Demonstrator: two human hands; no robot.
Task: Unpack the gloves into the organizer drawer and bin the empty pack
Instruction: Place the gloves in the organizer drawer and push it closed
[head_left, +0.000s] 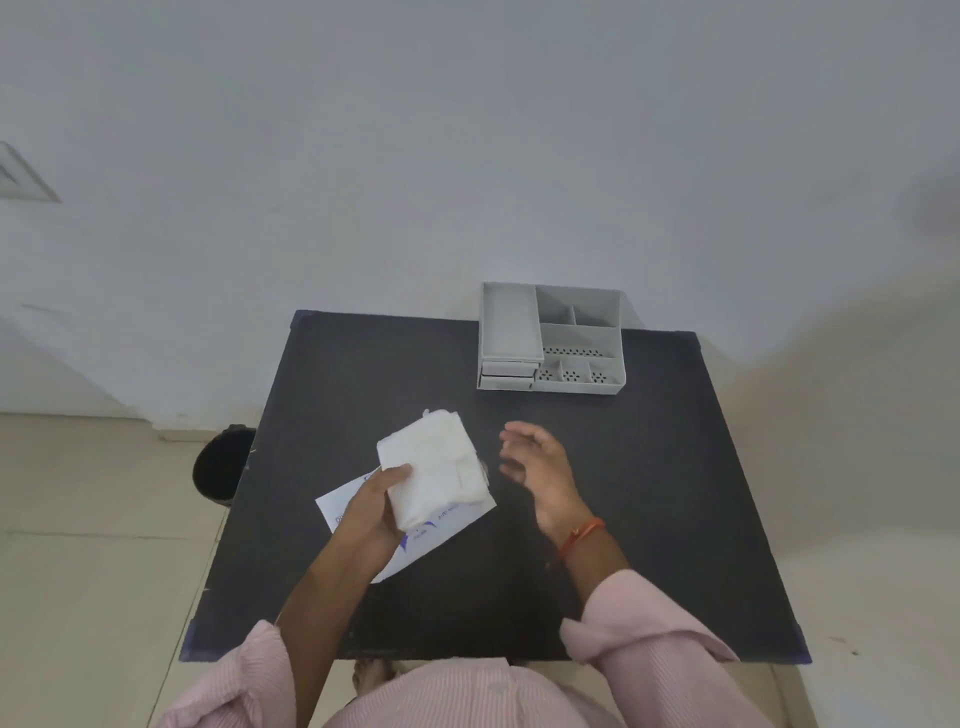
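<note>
My left hand (370, 506) grips a folded white bundle of gloves (434, 462) above the middle of the dark table (649, 493). Under that hand lies the flat white pack (337, 501) with blue print, partly hidden by my hand and the gloves. My right hand (537, 467) hovers just right of the gloves, fingers apart and holding nothing. The grey organizer (553, 338) stands at the table's far edge, with two small drawers (506, 376) stacked at its front left, both looking shut.
A black round bin (221, 465) stands on the tiled floor against the table's left side. A pale wall rises behind the table. An orange band circles my right wrist (582, 535).
</note>
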